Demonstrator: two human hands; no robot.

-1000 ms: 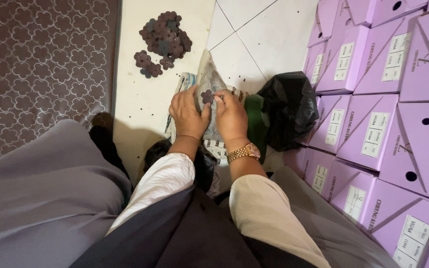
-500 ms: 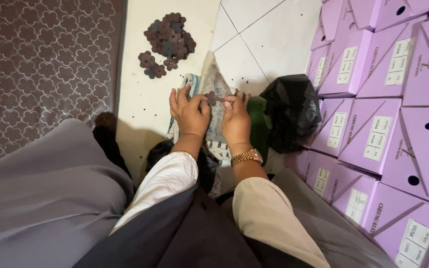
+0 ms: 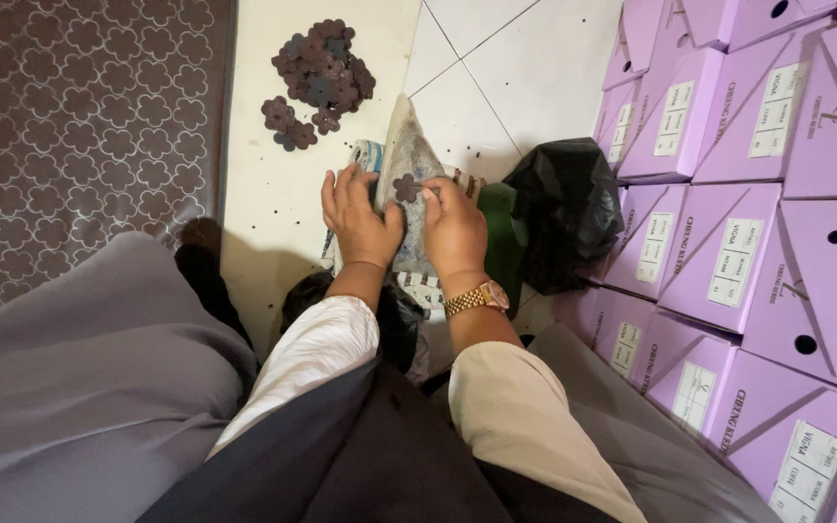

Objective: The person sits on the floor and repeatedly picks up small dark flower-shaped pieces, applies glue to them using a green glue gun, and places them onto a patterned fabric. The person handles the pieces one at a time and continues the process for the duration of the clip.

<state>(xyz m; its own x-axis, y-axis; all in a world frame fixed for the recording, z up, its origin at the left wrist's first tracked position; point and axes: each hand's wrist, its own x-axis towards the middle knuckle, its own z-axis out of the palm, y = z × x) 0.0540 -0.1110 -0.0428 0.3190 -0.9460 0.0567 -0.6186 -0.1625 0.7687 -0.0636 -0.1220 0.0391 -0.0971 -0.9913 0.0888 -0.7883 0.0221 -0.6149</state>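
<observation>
— Brown, flower-shaped, and thin: that small cut-out piece [image 3: 405,186] sits pinched between the fingertips of both hands, right over a pale, crumpled plastic bag [image 3: 409,155] on the white tiled floor [image 3: 525,68].

— How are the hands set?

— Left hand [image 3: 358,217] is curled, fingers bent down on the bag, thumb toward the flower. Right hand [image 3: 454,225], with a gold wristwatch [image 3: 475,298], is nearly closed, fingertips on the flower's edge.

— What could go wrong?

— My guess: the grip is only at the tips, so the flower could slip and drop into the folds of the bag, or bend if squeezed. Tugging on the bag might also spill whatever is inside; I cannot see its contents.

— And around them?

— A heap of matching dark brown flower pieces [image 3: 320,79] lies well apart, farther up the floor. A black plastic bag [image 3: 566,205] bulges just right of the hands. Beyond it, lilac cardboard boxes [image 3: 728,194] are stacked along the right side, each with a white rectangular label and a small round hole. A grey patterned mat [image 3: 70,136] covers the left.
</observation>
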